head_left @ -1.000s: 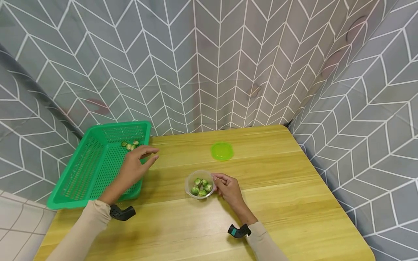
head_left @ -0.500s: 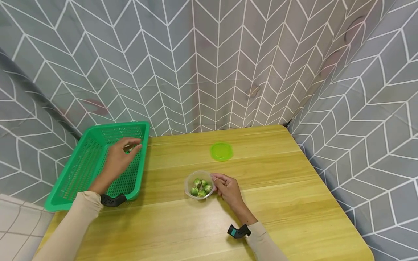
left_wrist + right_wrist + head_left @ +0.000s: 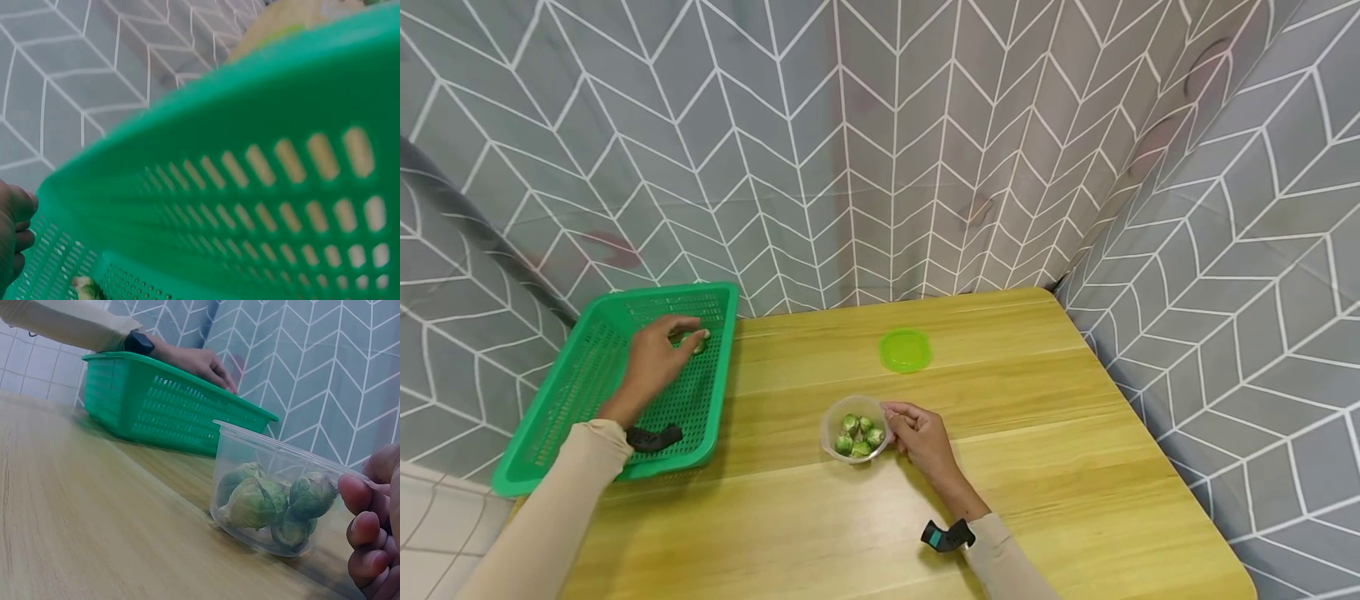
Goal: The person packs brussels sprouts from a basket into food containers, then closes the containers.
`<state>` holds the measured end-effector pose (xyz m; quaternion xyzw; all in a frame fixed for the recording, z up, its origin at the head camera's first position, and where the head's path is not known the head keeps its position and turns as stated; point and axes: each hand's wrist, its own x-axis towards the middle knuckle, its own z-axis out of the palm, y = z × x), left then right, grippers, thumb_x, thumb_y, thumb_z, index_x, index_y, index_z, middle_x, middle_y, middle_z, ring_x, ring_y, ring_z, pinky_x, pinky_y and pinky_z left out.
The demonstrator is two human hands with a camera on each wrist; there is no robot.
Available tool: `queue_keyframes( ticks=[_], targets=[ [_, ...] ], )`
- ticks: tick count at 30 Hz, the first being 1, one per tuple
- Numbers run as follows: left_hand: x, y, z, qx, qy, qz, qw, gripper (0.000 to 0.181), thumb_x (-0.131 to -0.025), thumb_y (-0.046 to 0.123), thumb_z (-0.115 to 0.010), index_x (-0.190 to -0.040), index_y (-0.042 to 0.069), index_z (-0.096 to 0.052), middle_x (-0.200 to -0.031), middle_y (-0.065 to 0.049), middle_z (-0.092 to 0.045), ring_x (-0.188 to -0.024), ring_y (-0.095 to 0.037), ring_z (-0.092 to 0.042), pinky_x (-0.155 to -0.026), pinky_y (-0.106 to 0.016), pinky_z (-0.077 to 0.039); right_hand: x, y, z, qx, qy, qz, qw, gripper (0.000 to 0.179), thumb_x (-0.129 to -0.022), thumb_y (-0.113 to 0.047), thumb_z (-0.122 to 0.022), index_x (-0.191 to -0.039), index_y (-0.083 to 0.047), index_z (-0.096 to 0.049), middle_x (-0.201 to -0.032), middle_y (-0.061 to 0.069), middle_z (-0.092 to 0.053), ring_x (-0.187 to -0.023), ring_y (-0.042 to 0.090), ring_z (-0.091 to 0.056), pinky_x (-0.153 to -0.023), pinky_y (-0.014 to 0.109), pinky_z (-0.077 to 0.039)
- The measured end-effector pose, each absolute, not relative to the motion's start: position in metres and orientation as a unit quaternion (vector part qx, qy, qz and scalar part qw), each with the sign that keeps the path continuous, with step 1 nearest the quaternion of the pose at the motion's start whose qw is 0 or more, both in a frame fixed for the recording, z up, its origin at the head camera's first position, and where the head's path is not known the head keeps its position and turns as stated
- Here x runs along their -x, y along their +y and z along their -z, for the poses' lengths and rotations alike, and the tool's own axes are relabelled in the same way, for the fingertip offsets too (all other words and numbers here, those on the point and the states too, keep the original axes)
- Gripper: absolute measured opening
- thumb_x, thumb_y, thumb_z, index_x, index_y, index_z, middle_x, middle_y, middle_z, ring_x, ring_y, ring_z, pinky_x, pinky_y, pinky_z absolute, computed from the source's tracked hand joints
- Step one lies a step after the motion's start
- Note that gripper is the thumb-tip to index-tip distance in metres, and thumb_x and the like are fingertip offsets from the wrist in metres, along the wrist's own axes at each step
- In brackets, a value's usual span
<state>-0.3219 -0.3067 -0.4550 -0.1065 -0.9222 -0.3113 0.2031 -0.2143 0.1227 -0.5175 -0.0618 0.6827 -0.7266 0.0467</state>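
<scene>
My left hand (image 3: pixel 653 357) reaches over the green basket (image 3: pixel 724 375), thumb and fingers bent apart. Brussels sprouts (image 3: pixel 701 344) lie at the basket's far end, close by the fingertips and partly hidden by the hand. The left wrist view has one sprout (image 3: pixel 86 289) low beside the fingers, near the basket's end wall. On the right, my right hand (image 3: pixel 927 440) pinches the rim of a clear plastic container (image 3: pixel 265 449) between thumb and fingers. Several Brussels sprouts (image 3: pixel 255 503) sit inside this container.
A bright green lid (image 3: pixel 905 350) lies on the wooden table (image 3: pixel 1037 392) behind the container. Along the table's back edge hangs a grey patterned curtain (image 3: pixel 910 150), which also runs down the right side. The basket occupies the table's left end.
My left hand has moved left from above the basket's right rim to inside the basket, near the sprouts. My right hand stays at the container's rim.
</scene>
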Motion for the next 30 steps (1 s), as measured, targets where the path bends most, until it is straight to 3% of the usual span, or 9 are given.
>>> queue_keyframes(
  ticks=[8, 19, 30],
  targets=[
    [0.336, -0.319, 0.466, 0.100, -0.946, 0.266, 0.157, 0.039, -0.101, 0.026, -0.065, -0.126, -0.003, -0.066, -0.118, -0.026, -0.065, -0.100, -0.045, -0.062, -0.076, -0.060, -0.050, 0.215, 0.122, 0.521, 0.060, 0.691, 0.719, 0.046, 0.025, -0.101, -0.008, -0.061, -0.120, 0.007, -0.070, -0.069, 0.012, -0.067, -0.049, 0.014, -0.049, -0.040, 0.017, -0.038],
    [0.351, -0.327, 0.479, 0.082, -0.964, 0.232, 0.103, 0.029, -0.099, 0.019, -0.067, -0.120, -0.001, -0.070, -0.116, -0.029, -0.065, -0.095, -0.044, -0.064, -0.069, -0.057, -0.052, 0.224, 0.122, 0.544, 0.053, 0.691, 0.720, 0.033, 0.025, -0.101, -0.014, -0.064, -0.120, 0.001, -0.071, -0.069, 0.008, -0.068, -0.048, 0.010, -0.048, -0.040, 0.017, -0.037],
    [0.363, -0.335, 0.494, 0.087, -0.971, 0.198, 0.100, 0.033, -0.096, 0.015, -0.069, -0.120, -0.008, -0.067, -0.115, -0.031, -0.065, -0.093, -0.049, -0.064, -0.072, -0.062, -0.051, 0.225, 0.122, 0.546, 0.070, 0.686, 0.723, 0.030, 0.027, -0.101, -0.015, -0.063, -0.122, 0.001, -0.070, -0.070, 0.013, -0.067, -0.047, 0.012, -0.048, -0.039, 0.017, -0.036]
  ],
)
